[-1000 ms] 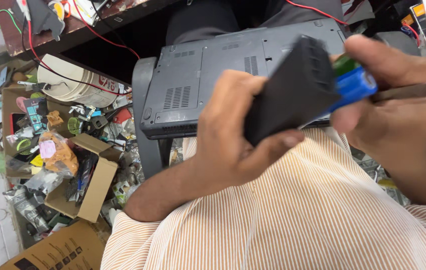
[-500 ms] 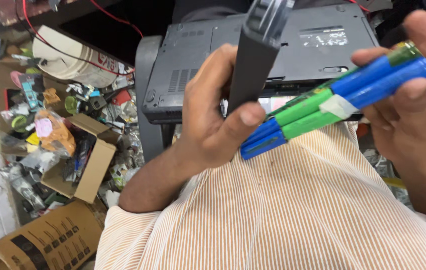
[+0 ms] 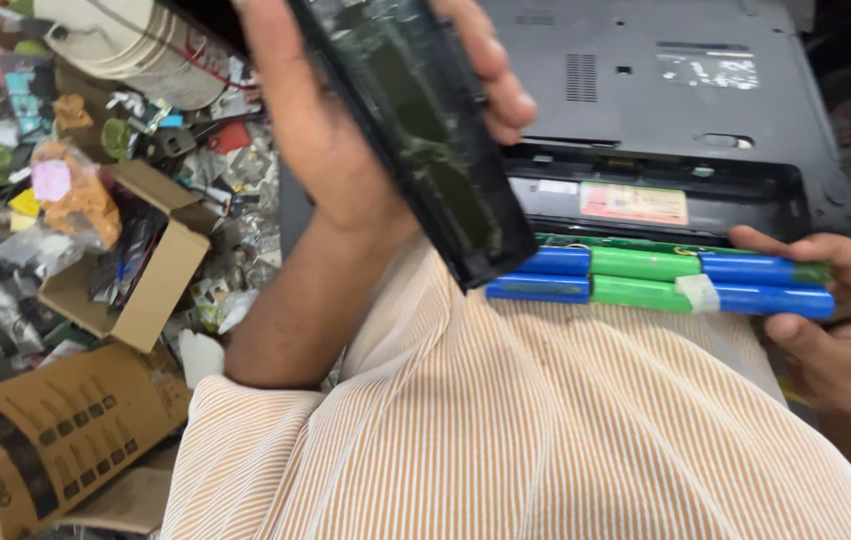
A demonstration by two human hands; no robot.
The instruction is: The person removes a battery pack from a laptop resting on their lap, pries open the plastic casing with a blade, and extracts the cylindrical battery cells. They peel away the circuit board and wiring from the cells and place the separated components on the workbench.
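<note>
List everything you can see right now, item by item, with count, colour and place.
Battery casing: one, black, hollow, held up at top centre.
Cell pack: one, blue and green cylinders in two rows, green board behind, right of centre.
Laptop: one, dark grey, underside up, battery bay open, top right.
Open cardboard box: one, brown, left, filled with small parts.
Printed carton: one, brown, bottom left.
Loose clutter: many, mixed colours, upper left.
Striped shirt: one, orange and white, bottom centre.
Left hand: grips the casing.
Right hand: holds the pack's right end.
</note>
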